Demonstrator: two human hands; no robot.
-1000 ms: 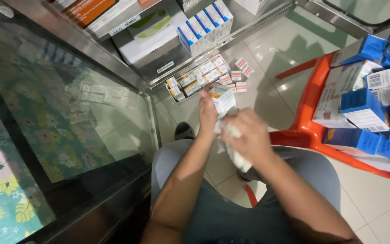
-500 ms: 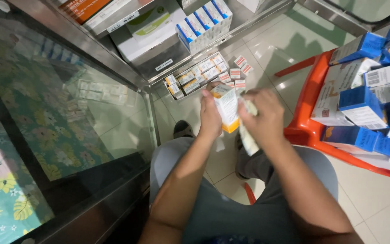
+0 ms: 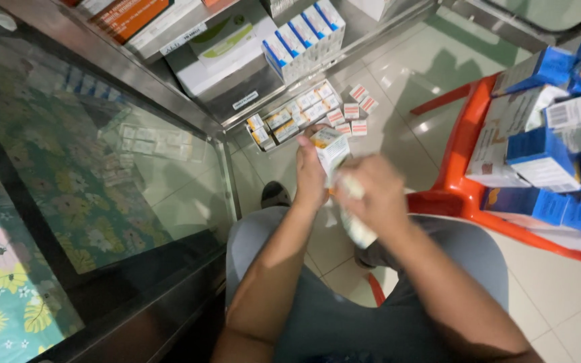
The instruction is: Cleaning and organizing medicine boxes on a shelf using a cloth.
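Note:
I sit and look down at my lap. My left hand (image 3: pixel 311 176) grips a small white medicine carton (image 3: pixel 331 148) with an orange and green end, held upright in front of me. My right hand (image 3: pixel 374 196) is closed on a white cloth (image 3: pixel 356 227) and presses it against the carton's lower side. The cloth's loose end hangs below my right hand. The carton's lower half is hidden behind my right hand.
Rows of small white-and-red cartons (image 3: pixel 304 113) lie on the tiled floor by a steel shelf unit (image 3: pixel 237 94) with blue-and-white boxes (image 3: pixel 304 33). An orange plastic chair (image 3: pixel 455 181) at right carries blue and white boxes (image 3: pixel 539 158). A glass counter (image 3: pixel 89 168) stands at left.
My right hand with the cloth has come back down from beside the carton's top to its lower side. The carton has tilted slightly and is covered more by my right hand.

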